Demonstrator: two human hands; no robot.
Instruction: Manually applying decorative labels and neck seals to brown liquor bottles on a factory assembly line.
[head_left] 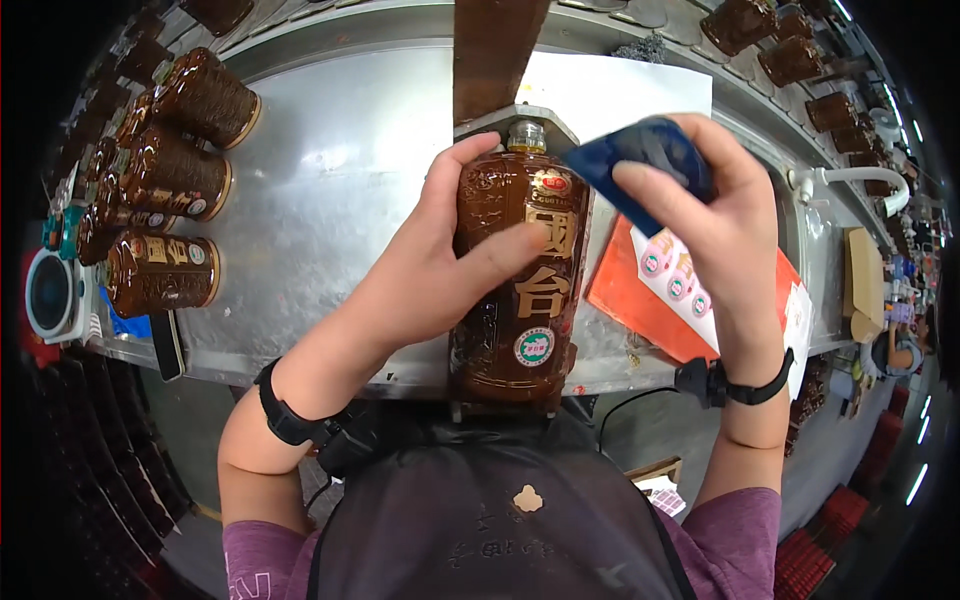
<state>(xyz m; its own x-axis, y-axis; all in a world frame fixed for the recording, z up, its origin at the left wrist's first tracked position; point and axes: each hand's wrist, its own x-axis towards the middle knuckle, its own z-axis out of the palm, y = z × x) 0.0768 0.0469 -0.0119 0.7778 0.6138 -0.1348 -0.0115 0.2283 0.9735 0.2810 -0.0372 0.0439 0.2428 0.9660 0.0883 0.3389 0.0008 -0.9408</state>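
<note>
A large brown glazed bottle (pixel 505 345) with gold characters and a round green-and-white sticker lies on the steel worktop in front of me, its neck toward the far side. My left hand (pixel 430 265) is wrapped around its left side, the thumb lying across the front. In my right hand (pixel 735 205) is a dark blue flat plastic scraper (pixel 645 165), held between thumb and fingers. Its pointed end is beside the bottle's shoulder; I cannot tell whether it touches. Below that hand, a white sheet of round stickers (pixel 678 288) rests on an orange-red folder (pixel 618 275).
Several similar brown bottles (pixel 175 175) stand at the left of the steel worktop (pixel 310 190). A brown bar (pixel 495 55) and metal bracket are beyond the held bottle. A round-dial device (pixel 52 292) is at far left, a white pipe (pixel 865 178) at right.
</note>
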